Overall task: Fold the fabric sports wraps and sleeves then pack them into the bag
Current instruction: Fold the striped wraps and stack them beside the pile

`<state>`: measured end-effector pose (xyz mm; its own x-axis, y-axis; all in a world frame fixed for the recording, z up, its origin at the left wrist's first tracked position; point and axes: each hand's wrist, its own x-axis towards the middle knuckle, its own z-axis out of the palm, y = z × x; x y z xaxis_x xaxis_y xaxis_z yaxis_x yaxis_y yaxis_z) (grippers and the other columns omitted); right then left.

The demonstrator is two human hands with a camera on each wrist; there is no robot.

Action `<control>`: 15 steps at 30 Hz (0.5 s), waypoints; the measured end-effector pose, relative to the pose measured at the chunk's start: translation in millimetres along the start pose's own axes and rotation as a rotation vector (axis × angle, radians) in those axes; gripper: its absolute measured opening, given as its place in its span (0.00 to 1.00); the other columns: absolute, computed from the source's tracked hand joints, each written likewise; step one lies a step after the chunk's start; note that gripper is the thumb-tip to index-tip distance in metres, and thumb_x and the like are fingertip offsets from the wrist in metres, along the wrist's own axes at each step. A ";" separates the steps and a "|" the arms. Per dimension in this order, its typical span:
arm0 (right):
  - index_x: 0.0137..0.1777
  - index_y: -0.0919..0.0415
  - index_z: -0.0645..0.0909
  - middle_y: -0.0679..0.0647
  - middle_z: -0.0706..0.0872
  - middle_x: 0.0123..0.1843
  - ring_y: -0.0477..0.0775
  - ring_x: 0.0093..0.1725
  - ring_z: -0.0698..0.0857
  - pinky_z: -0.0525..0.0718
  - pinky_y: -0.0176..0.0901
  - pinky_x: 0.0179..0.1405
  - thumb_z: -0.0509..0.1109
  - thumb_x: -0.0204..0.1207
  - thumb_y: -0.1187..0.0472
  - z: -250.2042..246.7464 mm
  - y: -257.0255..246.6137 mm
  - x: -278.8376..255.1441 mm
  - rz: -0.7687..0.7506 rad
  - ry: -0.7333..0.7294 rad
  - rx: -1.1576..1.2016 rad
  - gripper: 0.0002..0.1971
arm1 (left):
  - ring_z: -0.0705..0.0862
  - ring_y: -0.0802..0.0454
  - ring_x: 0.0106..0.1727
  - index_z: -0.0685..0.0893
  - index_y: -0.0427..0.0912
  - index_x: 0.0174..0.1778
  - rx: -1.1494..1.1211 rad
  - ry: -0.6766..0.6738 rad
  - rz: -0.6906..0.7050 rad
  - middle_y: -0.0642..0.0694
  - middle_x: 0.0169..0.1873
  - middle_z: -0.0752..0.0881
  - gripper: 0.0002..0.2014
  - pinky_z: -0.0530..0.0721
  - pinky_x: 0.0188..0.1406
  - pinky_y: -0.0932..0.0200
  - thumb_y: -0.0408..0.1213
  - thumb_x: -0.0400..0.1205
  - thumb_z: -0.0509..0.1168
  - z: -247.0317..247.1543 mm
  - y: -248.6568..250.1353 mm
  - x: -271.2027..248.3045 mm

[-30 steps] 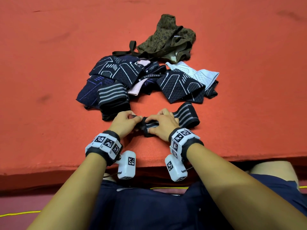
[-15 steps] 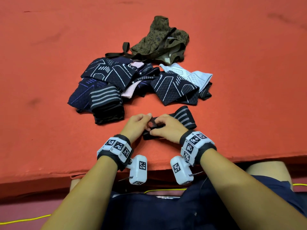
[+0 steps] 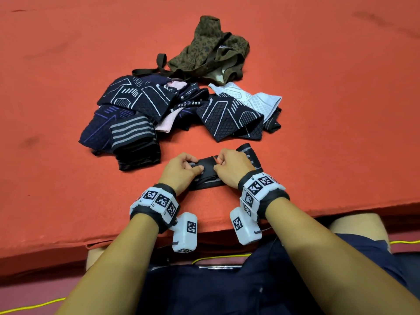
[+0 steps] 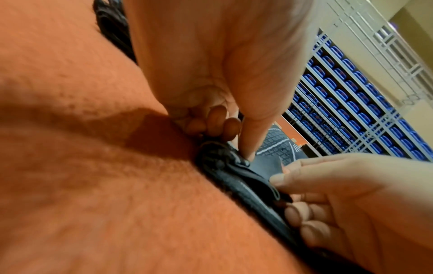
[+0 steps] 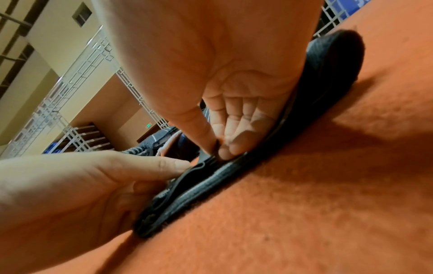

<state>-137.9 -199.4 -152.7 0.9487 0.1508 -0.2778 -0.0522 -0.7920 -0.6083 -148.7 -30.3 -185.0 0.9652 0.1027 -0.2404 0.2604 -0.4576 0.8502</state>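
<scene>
Head view: your hands fold a black wrap (image 3: pixel 205 176).
Your left hand (image 3: pixel 181 170) and right hand (image 3: pixel 230 165) both pinch it on the orange tabletop (image 3: pixel 329 133), near the bag (image 3: pixel 211 51).

An orange felt-like mat (image 3: pixel 68 87) is seen covering the whole work surface, its near edge folded down. A heap of dark patterned sleeves (image 3: pixel 145 110) is spread on it. Beyond the heap, a mottled olive bag (image 3: pixel 204 48) with a dark strap is laid. At the heap's right end a pale grey sleeve (image 3: pixel 254 98) is found. Nearer than the heap, toward the mat's edge, a black striped wrap (image 3: pixel 247 153) is laid flat.
</scene>
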 end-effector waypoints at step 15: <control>0.54 0.56 0.77 0.54 0.84 0.52 0.60 0.51 0.84 0.84 0.52 0.47 0.68 0.79 0.60 3.1 -9.6 -5.0 -0.167 0.186 -0.144 0.06 | 0.86 0.47 0.47 0.75 0.43 0.58 0.160 0.134 -0.106 0.47 0.45 0.86 0.30 0.82 0.45 0.55 0.49 0.69 0.83 -0.3 2.9 -1.6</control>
<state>-143.1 -190.8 -147.7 0.9821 0.1852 -0.0336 0.1413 -0.8432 -0.5187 -149.4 -31.5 -182.0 0.9299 0.2689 -0.2509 0.3637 -0.5712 0.7358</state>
